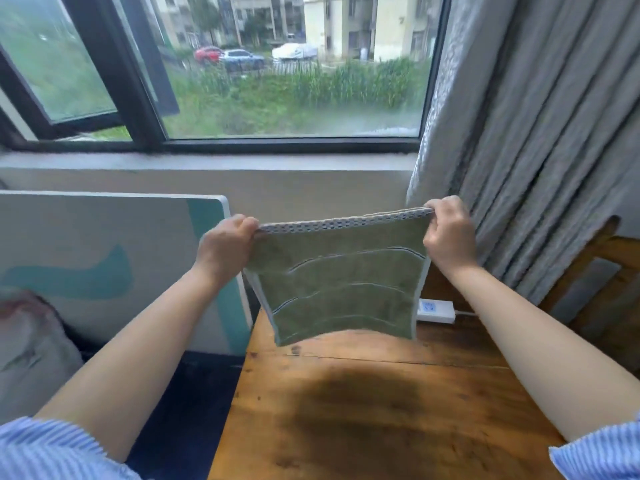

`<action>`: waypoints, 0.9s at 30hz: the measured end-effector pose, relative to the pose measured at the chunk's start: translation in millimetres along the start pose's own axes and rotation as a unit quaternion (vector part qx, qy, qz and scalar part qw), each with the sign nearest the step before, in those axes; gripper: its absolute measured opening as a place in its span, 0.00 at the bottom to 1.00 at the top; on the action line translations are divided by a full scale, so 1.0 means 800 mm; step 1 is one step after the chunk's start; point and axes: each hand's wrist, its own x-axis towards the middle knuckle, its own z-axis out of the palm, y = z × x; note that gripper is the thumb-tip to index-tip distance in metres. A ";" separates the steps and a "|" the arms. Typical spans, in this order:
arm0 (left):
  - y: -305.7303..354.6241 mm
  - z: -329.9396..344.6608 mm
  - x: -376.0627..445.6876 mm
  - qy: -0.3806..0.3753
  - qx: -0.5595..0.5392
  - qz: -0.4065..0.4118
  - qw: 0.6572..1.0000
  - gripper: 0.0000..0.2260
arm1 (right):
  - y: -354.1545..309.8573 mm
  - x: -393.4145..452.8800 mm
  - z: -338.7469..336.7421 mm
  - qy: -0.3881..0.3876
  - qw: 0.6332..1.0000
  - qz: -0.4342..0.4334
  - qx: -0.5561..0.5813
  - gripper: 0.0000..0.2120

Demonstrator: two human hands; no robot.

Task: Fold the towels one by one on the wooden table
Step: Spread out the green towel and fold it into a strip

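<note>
Green towel [341, 285] held up in air above far part of wooden bench [374, 410], lower edge hanging just above bench top. Left grip [225, 245] pinches top left corner, right grip [448, 233] pinches top right corner, checkered top hem stretched between them. White power strip [435, 310] on bench behind towel. Grey curtain [526, 133] to right, window [277, 81] ahead.

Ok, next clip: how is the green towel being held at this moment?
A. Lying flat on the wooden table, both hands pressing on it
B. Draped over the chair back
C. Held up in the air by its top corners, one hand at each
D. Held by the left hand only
C: the left hand and right hand each pinch a top corner of the green towel, which hangs above the wooden table.
</note>
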 end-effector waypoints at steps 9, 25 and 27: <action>0.008 0.009 0.026 -0.147 0.006 -0.150 0.978 0.09 | -0.015 0.025 -0.013 -0.095 0.989 0.089 -0.067 0.17; -0.021 0.059 0.016 -0.285 0.080 -0.090 0.951 0.08 | 0.025 0.021 0.042 -0.310 0.936 0.098 -0.136 0.17; -0.023 0.063 0.023 -0.239 0.085 -0.119 0.960 0.10 | 0.023 0.026 0.053 -0.278 0.949 0.099 -0.115 0.17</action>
